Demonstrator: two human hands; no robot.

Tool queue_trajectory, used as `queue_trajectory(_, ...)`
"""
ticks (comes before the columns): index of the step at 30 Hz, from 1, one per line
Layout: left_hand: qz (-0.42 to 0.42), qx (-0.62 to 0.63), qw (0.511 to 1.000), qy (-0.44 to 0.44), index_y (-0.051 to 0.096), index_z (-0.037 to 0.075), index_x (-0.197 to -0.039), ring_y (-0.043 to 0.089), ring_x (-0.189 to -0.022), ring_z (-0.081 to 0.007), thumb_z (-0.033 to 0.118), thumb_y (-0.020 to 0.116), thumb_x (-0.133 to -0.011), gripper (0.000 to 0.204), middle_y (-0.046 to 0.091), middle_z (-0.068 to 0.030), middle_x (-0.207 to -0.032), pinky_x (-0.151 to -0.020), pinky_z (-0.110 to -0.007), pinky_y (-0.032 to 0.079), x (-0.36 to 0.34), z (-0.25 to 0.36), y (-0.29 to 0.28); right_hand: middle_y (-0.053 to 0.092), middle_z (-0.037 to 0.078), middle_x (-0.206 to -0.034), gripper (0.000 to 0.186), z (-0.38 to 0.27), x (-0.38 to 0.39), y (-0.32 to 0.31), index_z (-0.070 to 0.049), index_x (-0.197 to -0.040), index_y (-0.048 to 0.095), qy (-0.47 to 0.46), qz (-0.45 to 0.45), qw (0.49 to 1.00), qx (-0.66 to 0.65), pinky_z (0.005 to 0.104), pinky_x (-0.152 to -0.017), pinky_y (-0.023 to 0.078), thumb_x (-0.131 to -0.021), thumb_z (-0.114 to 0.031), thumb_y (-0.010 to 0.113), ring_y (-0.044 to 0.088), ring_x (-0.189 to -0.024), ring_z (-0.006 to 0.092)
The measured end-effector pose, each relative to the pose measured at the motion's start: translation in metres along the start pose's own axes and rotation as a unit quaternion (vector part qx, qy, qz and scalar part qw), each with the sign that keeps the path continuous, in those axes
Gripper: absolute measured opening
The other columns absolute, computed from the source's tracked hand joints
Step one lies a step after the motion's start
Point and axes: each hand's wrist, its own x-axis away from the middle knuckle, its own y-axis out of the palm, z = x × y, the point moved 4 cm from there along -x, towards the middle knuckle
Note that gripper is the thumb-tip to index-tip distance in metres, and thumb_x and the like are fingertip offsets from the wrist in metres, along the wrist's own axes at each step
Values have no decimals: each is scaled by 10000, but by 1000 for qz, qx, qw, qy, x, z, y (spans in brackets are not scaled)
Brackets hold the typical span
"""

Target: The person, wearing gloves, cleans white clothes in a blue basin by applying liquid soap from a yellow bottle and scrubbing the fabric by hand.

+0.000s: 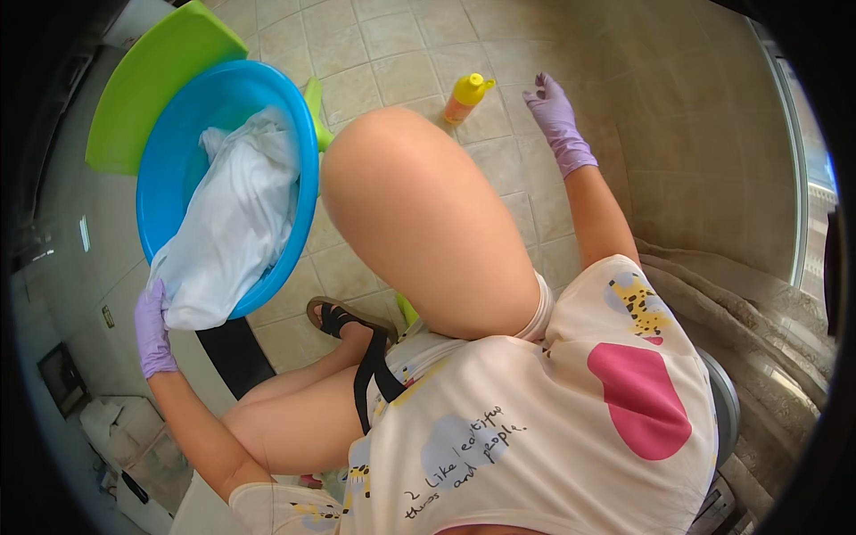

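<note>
Near: the seated person's shirt (571,419) and bare knee (392,169), the knee standing between the basin on the left and the right arm. The curtain (758,357) hangs at near right.

Left, nearer side: the left hand (153,332), in a lilac glove, meets the cloth (227,214) at its near left end. The fingers are bent and partly hidden; whether they pinch the cloth firmly, or also bear on the rim beneath, cannot be told. The white cloth lies bunched inside the blue basin (308,209), its near end lapping over the near left rim. For a sound hold, the fingers are best gathered around several folds rather than one edge, with the lapped end kept over the basin so that any drip falls inside. The basin rests on the green chair (129,111); an even pull, not a sideways tug, should suit it best.

Farther, to the right of the knee: the bottle (462,100), yellow-capped, stands upright on the tiles (370,40). The right hand (547,109), likewise gloved, is to its right, apart from it; the fingers are loosely curled, not closed, and nothing shows in them. Should the bottle be wanted, a grasp around its body, below the spout, would be steadier than one at the cap. Whether the spout is sealed is too small to tell.
</note>
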Motion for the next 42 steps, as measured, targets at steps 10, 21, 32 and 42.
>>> queue_trajectory(10,-6,120,991,55,510,-60,-1212,579,-1011,-177,251,552,-926,425,585,-126,-1156,-887,-288,456,5,30,6,585,181,-1134,759,4,11,114,26,-1168,508,-16,39,992,-115,362,-950,426,-579,-320,840,561,-1079,277)
queue_trajectory(21,45,371,927,6,511,-52,-1196,581,-1023,-191,270,600,-899,447,587,-137,-1156,-880,-311,490,21,24,31,633,101,-1004,503,-57,-11,130,-15,-1056,573,-53,-100,981,-155,331,-862,460,-662,-249,781,603,-929,210)
queue_trajectory(32,-106,19,994,-24,595,-13,-1107,603,-855,-131,278,677,-830,410,638,-71,-975,-771,-268,483,38,47,44,615,84,-1082,444,-148,-44,72,-26,-1120,563,-143,-122,962,-197,321,-935,414,-756,-217,731,573,-1006,190)
queue_trajectory(42,-32,142,986,81,575,1,-1057,616,-812,-158,239,695,-807,365,633,-76,-933,-722,-298,501,15,30,45,621,56,-1085,409,-349,-3,-24,-20,-1132,562,-367,-225,877,-215,296,-928,418,-786,-183,708,578,-1012,156)
